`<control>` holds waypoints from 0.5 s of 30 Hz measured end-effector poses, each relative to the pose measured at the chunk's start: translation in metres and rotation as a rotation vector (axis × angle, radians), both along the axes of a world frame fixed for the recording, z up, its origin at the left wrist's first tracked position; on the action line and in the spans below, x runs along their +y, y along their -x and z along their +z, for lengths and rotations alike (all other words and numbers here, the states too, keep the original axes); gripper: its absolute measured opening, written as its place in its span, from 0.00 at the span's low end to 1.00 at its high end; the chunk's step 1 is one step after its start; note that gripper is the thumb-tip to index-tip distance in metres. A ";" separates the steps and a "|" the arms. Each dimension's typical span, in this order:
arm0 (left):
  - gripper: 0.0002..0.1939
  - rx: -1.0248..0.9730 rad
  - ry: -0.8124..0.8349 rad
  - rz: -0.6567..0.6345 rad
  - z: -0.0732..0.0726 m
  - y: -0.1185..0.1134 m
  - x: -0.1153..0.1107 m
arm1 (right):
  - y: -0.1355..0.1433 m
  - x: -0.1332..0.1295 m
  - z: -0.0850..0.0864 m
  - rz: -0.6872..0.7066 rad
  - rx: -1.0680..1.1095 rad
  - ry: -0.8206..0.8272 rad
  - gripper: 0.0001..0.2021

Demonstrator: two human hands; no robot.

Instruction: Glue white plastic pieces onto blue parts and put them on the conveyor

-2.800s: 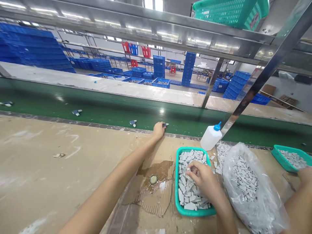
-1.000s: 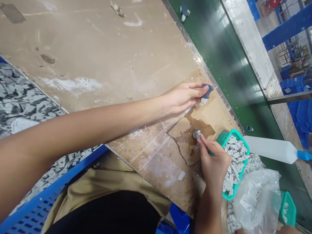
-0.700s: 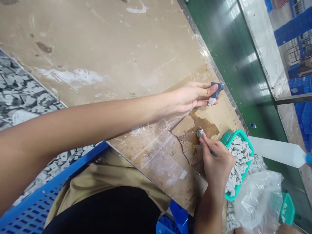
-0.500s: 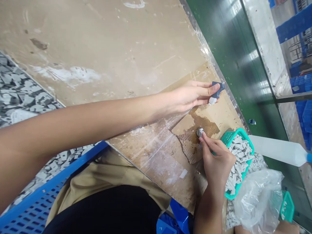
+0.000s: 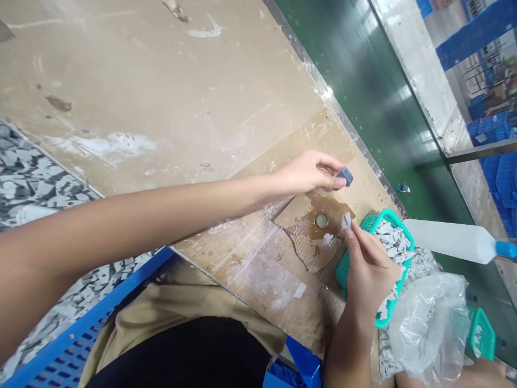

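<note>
Most of the view is taken up by a scuffed tan worktable (image 5: pixel 169 91), edged from one to four o'clock by a green belt (image 5: pixel 359 91). At eight o'clock a blue crate (image 5: pixel 125 291) is filled with grey pieces. At four o'clock a clear plastic bag (image 5: pixel 424 318) is seen, flanked on its inner side by a green basket (image 5: pixel 342 272) heaped with pale grey pieces and on its outer side by a second green basket (image 5: pixel 487 323). At three o'clock a white bottle (image 5: pixel 448 238) with a blue top is placed just beside the nearer basket. A torn cardboard sheet (image 5: pixel 294 215), darkly stained in part, is laid on the worktable between three and five o'clock.

Over the sheet's far edge, between two and three o'clock, the left hand (image 5: pixel 309 172) is held, with a dark blue-grey piece (image 5: pixel 345 176) pinched between thumb and fingers. At four o'clock the right hand (image 5: pixel 374 272) is held in front of the nearer basket, and a pale grey piece (image 5: pixel 346 221) is gripped at its fingertips, raised towards eleven o'clock. The two pieces are kept apart. On the belt, at three o'clock, a small dark-and-white part (image 5: pixel 403 187) is seen. Just past three o'clock, on the stained cardboard, a round ridged cap (image 5: pixel 322 220) is set.
</note>
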State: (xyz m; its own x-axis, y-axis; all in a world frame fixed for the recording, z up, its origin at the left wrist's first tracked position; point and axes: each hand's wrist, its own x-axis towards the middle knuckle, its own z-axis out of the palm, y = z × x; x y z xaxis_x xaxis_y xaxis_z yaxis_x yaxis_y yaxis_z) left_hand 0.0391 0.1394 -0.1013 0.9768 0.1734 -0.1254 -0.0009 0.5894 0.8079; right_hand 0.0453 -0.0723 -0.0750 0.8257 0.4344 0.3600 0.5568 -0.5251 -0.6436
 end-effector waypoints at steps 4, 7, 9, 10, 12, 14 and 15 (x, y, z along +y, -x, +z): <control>0.10 -0.075 -0.111 -0.107 0.006 0.006 -0.014 | 0.000 -0.001 0.001 -0.063 -0.151 -0.166 0.11; 0.10 -0.106 -0.070 -0.174 0.008 0.011 -0.023 | 0.000 0.000 0.003 -0.026 -0.233 -0.196 0.13; 0.11 -0.107 -0.069 -0.205 0.009 0.014 -0.027 | 0.000 0.000 0.005 0.012 -0.252 -0.174 0.15; 0.11 -0.104 -0.067 -0.212 0.010 0.014 -0.028 | 0.000 -0.001 0.005 0.033 -0.252 -0.164 0.16; 0.11 -0.098 -0.055 -0.223 0.012 0.016 -0.028 | 0.000 -0.001 0.006 0.075 -0.239 -0.161 0.20; 0.12 -0.092 -0.051 -0.232 0.015 0.017 -0.028 | 0.001 0.000 0.007 0.096 -0.217 -0.162 0.23; 0.12 -0.093 -0.057 -0.233 0.016 0.018 -0.028 | 0.001 0.000 0.008 0.101 -0.206 -0.160 0.23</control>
